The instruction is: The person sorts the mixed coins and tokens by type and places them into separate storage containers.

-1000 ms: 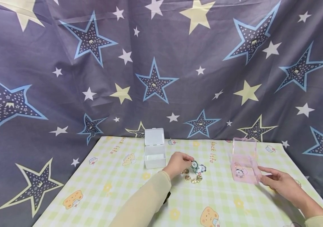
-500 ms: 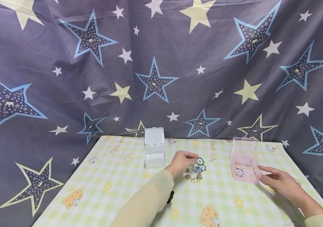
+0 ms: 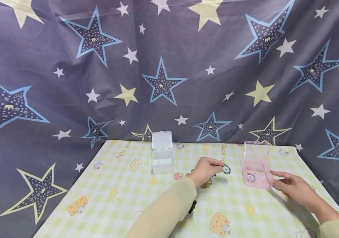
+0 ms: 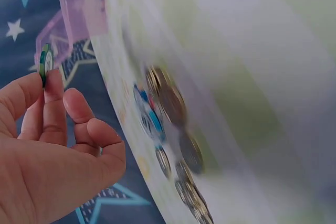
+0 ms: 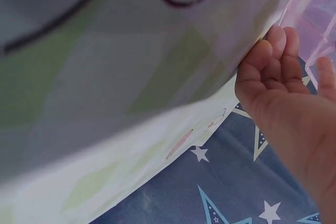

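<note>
My left hand (image 3: 206,170) pinches a green-and-white poker chip (image 3: 226,169) by its edge, raised above the table between the coins and the pink box. In the left wrist view the chip (image 4: 47,61) stands nearly edge-on between the fingertips. Below that hand lie gold-coloured coins (image 4: 191,151) and blue-and-white chips (image 4: 148,115), partly hidden by the hand in the head view. My right hand (image 3: 295,189) touches the right side of a clear pink box (image 3: 260,185) with its thumb and forefinger. The box's lid stands up, and a dark-and-white chip (image 3: 251,178) shows inside.
A white box (image 3: 163,169) with its lid raised stands at the back left. The table (image 3: 104,188) wears a green checked cloth with printed cakes and bears. A dark curtain (image 3: 113,76) with stars hangs right behind the table's far edge.
My left hand has lifted the green-and-white chip from the pile and carried it right, toward the pink box. The right hand stays at the box.
</note>
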The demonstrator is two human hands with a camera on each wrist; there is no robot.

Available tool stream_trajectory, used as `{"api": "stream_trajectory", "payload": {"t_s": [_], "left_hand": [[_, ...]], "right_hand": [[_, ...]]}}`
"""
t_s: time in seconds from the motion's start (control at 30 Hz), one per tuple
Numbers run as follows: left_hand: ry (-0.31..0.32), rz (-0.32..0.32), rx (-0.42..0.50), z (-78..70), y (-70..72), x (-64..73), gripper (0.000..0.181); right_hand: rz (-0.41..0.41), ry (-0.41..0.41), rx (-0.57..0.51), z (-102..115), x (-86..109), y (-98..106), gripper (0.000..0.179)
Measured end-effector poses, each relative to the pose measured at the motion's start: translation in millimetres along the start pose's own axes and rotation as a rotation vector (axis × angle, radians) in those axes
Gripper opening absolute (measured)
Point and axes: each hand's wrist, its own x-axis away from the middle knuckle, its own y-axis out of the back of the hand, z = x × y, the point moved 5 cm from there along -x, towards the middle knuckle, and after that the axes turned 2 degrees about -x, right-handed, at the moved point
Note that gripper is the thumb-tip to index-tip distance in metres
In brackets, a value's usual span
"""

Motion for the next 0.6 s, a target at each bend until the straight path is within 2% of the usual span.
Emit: {"api": "stream_trajectory", "payload": {"t_s": [0.1,0.3,0.43,0.6], "left_hand": [[-0.014,0.008,0.015,-6.1,-12.4,0.1,0.015],[-0.031,-0.011,-0.023,-14.0,-32.7,-2.5,0.014],[-0.026,-0.033,-0.021,-13.9,-40.6,-5.6,0.012],[-0.008,-0.082,-0.028,-10.3,-43.8,-9.3,0.011]], "right_hand": [[0.014,0.001,-0.017,3,-1.7,1,0.072],[0.005,0.006,0.004,5,-2.2,2,0.071],[-0.019,0.037,0.047,11,-0.8,-1,0.066],[-0.021,0.106,0.036,25,0.5,-10,0.060]]}}
